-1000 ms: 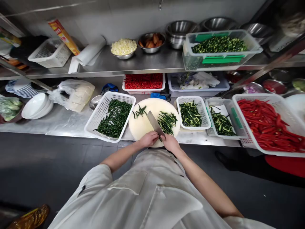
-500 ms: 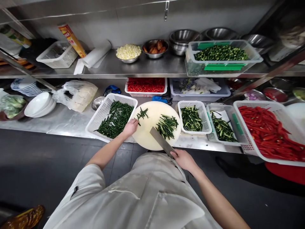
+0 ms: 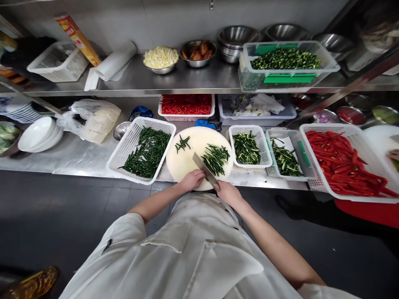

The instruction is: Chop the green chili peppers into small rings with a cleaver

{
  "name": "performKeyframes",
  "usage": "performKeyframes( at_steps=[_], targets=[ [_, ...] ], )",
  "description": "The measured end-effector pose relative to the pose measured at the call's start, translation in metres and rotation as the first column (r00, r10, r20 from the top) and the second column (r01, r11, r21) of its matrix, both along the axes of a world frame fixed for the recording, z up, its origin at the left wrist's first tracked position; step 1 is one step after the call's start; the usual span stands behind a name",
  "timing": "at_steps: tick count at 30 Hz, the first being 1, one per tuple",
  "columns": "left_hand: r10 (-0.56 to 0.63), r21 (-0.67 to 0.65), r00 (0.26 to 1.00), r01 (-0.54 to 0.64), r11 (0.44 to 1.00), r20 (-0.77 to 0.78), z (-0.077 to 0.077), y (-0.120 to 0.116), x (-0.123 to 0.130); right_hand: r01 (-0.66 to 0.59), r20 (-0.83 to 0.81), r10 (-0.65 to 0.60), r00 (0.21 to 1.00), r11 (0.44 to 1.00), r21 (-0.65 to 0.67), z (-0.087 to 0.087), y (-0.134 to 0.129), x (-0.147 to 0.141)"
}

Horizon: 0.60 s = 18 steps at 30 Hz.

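Note:
My right hand (image 3: 229,193) grips a cleaver (image 3: 205,169), its broad blade slanting up and left over the round white cutting board (image 3: 183,166). Close to the blade's left side, my left hand (image 3: 193,180) is closed, fingers bunched on a green chili whose dark tip barely shows. Right of the blade lies a pile of cut green chilies (image 3: 215,159). A few whole ones (image 3: 182,143) rest at the board's upper left. Left of the board stands a white basket (image 3: 112,164) of whole green chilies (image 3: 146,151).
Right of the board stand a small white basket (image 3: 268,161) and a clear tub (image 3: 307,172) of cut chilies, then a large basket (image 3: 335,192) of red chilies. Another person's hand (image 3: 393,154) shows at the right edge. A steel shelf (image 3: 156,90) with bowls runs behind.
My left hand has moved right and nearer me, from the few loose chilies to beside the cleaver blade. The cleaver has shifted slightly left. The whole view has shifted a little.

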<state>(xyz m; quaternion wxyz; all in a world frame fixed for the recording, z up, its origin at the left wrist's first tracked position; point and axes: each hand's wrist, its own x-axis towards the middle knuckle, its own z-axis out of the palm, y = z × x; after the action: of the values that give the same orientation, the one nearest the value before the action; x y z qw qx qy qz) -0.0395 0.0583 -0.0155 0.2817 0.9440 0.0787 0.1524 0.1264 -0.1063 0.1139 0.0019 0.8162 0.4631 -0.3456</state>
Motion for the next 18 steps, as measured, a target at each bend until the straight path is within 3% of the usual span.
performKeyframes(
  at_steps=[3,5,7,10,13,15,18],
  targets=[
    [-0.073,0.033,0.997,0.074,0.997,-0.026,0.006,0.012,-0.001,0.027,0.023,-0.028,0.999,0.998,0.065,-0.010,0.030,-0.008],
    [-0.079,0.068,0.996,0.081,0.994,-0.032,0.013,0.032,-0.004,0.042,0.020,-0.044,0.999,0.992,0.118,-0.012,0.037,-0.011],
    [0.064,0.107,0.998,-0.063,0.992,-0.011,0.021,0.065,-0.010,0.065,0.010,-0.067,0.998,0.986,0.155,-0.011,0.029,-0.011],
    [0.377,0.164,0.926,-0.375,0.912,0.018,0.033,0.122,-0.025,0.025,-0.063,-0.015,0.998,0.988,0.153,-0.008,-0.001,-0.006],
    [0.444,0.194,0.895,-0.428,0.883,-0.041,0.035,0.154,-0.041,-0.051,-0.110,0.060,0.992,0.996,0.079,-0.007,-0.030,0.002],
    [0.384,0.184,0.920,-0.364,0.913,-0.083,0.031,0.148,-0.047,-0.050,-0.097,0.053,0.994,0.998,0.037,-0.007,-0.040,0.007],
    [0.248,0.136,0.965,-0.235,0.962,-0.085,0.019,0.102,-0.042,0.002,-0.044,-0.002,0.999,1.000,0.008,-0.005,-0.042,0.008]
  ],
)
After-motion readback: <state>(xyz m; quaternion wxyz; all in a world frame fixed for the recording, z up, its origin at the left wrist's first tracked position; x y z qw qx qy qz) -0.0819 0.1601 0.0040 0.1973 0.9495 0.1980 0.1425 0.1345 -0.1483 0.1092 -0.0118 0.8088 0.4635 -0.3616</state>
